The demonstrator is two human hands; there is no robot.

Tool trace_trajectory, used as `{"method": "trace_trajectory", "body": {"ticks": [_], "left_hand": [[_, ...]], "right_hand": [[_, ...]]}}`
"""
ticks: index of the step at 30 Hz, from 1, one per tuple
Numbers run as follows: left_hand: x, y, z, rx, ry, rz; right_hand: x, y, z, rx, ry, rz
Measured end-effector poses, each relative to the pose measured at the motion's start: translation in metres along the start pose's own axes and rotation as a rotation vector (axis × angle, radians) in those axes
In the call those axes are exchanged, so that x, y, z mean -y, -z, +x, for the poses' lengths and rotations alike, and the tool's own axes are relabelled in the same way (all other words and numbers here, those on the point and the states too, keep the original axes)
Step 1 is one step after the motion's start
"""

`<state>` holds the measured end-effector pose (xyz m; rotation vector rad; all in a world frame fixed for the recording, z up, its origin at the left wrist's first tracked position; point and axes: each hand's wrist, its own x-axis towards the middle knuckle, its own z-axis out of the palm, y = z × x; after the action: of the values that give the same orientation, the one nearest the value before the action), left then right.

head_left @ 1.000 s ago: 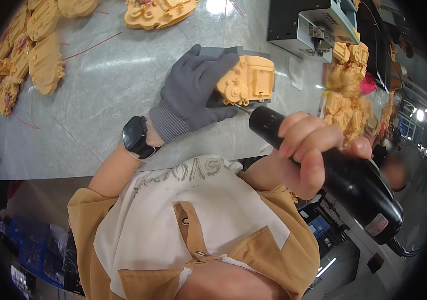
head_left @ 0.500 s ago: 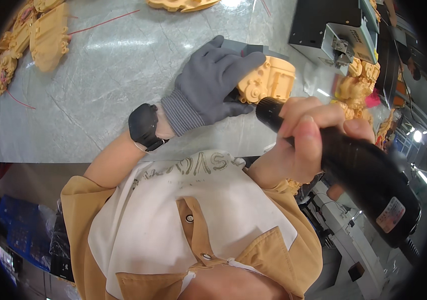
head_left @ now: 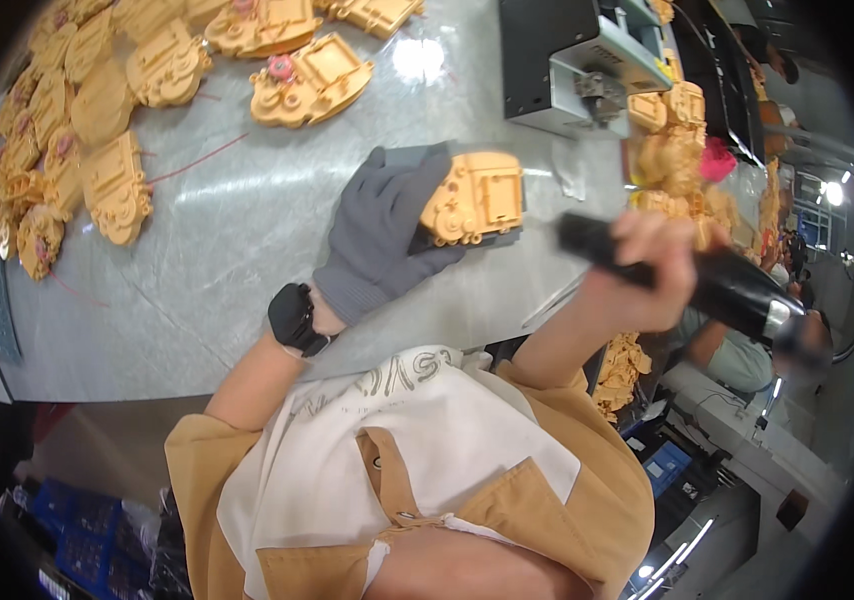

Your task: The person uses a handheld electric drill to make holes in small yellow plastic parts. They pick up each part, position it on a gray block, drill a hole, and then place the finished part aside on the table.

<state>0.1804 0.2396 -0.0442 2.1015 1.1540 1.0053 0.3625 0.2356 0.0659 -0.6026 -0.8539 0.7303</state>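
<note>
My left hand, in a grey knit glove, is wrapped round the left side of an orange-yellow plastic housing. The housing has molded bosses and a rectangular frame on its upper face. Beneath it sits a dark block, partly hidden by the housing and the glove. My bare right hand grips a black electric screwdriver, held to the right of the housing and apart from it. Motion blurs the tool's front end, so its tip cannot be made out.
Many similar housings lie on the grey table at the far left. A lone housing with a pink part lies nearer. A black and metal machine stands at the back right, with piled orange parts beside it.
My right hand has drawn the electric screwdriver away from the housing, to the right. The view has shifted, showing more of the table's far side. My left hand keeps its hold.
</note>
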Motion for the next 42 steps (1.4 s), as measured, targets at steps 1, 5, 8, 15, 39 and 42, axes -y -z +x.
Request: {"method": "trace_trajectory", "body": {"ticks": [1, 5, 8, 15, 39, 42], "left_hand": [[-0.003, -0.001, 0.002, -0.009, -0.017, 0.007], [-0.006, 0.000, 0.001, 0.002, -0.006, 0.037], [-0.008, -0.001, 0.002, 0.034, 0.012, 0.033], [0.001, -0.002, -0.005, 0.045, 0.037, 0.032], [0.000, -0.002, 0.000, 0.028, 0.077, -0.075], [-0.001, 0.002, 0.001, 0.038, 0.066, -0.075]], "right_hand": [[0.011, 0.016, 0.023, -0.006, 0.126, 0.003], [-0.024, 0.022, 0.092, -0.282, 0.526, -0.490], [-0.043, 0.026, 0.097, -0.220, 0.467, -0.536], [-0.008, 0.018, 0.029, 0.010, 0.166, -0.305], [-0.020, -0.045, -0.003, 0.221, 0.007, -0.274], [-0.032, -0.052, 0.002, 0.256, 0.010, -0.320]]}}
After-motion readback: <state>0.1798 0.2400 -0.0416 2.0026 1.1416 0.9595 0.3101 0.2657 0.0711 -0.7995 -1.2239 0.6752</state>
